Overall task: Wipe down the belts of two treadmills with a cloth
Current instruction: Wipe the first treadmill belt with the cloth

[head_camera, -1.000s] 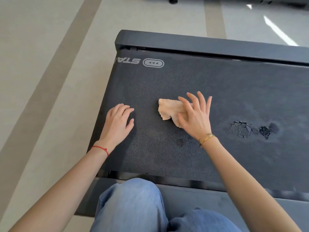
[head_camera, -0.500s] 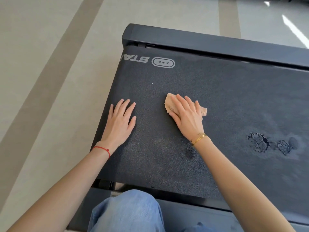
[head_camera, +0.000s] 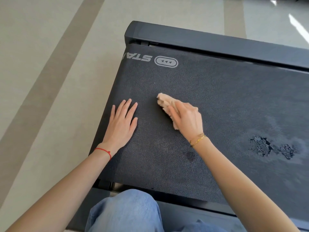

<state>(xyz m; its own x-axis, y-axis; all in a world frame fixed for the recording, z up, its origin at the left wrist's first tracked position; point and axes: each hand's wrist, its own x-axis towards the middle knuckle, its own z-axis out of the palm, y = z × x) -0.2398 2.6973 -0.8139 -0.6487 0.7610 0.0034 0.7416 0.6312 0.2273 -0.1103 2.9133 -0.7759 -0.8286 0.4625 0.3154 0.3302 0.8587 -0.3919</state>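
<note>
The tan cloth [head_camera: 164, 102] lies on the dark treadmill belt [head_camera: 217, 101], in its left half and about midway between the near and far edges. The right hand [head_camera: 187, 118] is on top of it, pressing it onto the belt, so most of the cloth is hidden. A bunched end sticks out past the fingertips toward the far left, a thin fringe shows under the near side of the palm, and a little shows at the far side of the knuckles. The hand is motion-blurred, so I cannot tell whether the fingers lie flat on the cloth or are curled round it. The cloth's long axis runs diagonally, from near right under the wrist to far left, in line with the hand, and its free end points toward the printed logo [head_camera: 166, 61] near the belt's far left corner.

The left hand [head_camera: 121, 124] holds nothing and rests flat on the belt, palm down with fingers straight, just left of the cloth and apart from it, close to the belt's left edge.

Well to the right of the cloth, two dark wet patches [head_camera: 270, 148] sit on the belt.
</note>
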